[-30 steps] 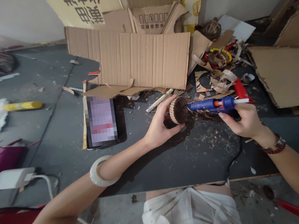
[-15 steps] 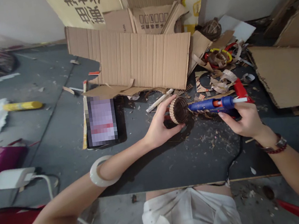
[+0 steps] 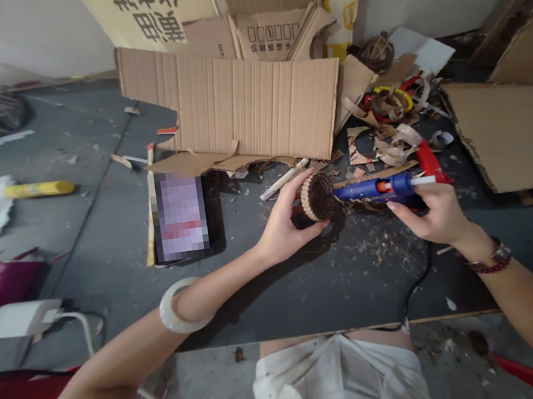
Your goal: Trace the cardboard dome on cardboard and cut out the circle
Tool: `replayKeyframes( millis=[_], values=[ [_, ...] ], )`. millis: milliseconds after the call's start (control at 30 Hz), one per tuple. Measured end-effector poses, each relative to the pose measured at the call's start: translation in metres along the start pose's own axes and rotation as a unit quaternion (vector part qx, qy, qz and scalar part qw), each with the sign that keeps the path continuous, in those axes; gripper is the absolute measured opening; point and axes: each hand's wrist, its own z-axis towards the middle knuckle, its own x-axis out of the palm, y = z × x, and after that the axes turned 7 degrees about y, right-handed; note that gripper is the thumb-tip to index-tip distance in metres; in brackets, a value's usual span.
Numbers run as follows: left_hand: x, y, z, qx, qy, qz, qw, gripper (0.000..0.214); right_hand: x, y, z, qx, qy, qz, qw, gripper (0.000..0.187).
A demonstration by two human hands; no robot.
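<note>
My left hand (image 3: 285, 223) is closed around a small round cup of corrugated cardboard (image 3: 310, 200), thumb below and fingers above. The cup is tipped on its side, its dark hollow facing right. In my right hand (image 3: 438, 213) is a blue hot glue gun (image 3: 368, 189), held level with its nozzle at the cup's right rim. Whether the tip touches the rim I cannot tell. A white glue stick (image 3: 425, 180) pokes out of the gun's back end. The gun's handle is mostly hidden by my fingers.
Behind my hands lies a large corrugated cardboard sheet (image 3: 259, 105). Cardboard scraps and tape rolls (image 3: 394, 101) are heaped at the back right. A phone (image 3: 180, 217) lies to the left, near a yellow-handled tool (image 3: 39, 189). The gun's black cord (image 3: 418, 284) runs over the front edge.
The glue gun has shifted very slightly left, and its glue stick with it. My left hand and the cup have barely moved.
</note>
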Motion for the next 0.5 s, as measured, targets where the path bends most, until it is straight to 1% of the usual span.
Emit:
replayKeyframes(
  millis=[100,200,400,500],
  values=[
    [-0.0001,-0.0005,-0.0001,-0.003,0.003,-0.007,1.0,0.083,0.0,-0.0003,-0.0005,-0.004,-0.015,-0.005,1.0,0.02],
    [-0.0002,-0.0012,-0.0004,-0.006,0.002,-0.01,1.0,0.083,0.0,-0.0016,-0.0013,0.006,-0.037,-0.014,0.999,0.019],
    [0.0001,-0.0019,-0.0006,-0.003,-0.003,-0.017,1.0,0.083,-0.0006,-0.002,-0.0005,0.015,-0.022,0.002,1.0,0.019],
    [0.0001,-0.0026,-0.0003,-0.001,-0.005,-0.019,1.0,0.083,-0.0014,-0.0013,-0.0005,0.021,-0.03,-0.006,0.999,0.017]
  ],
)
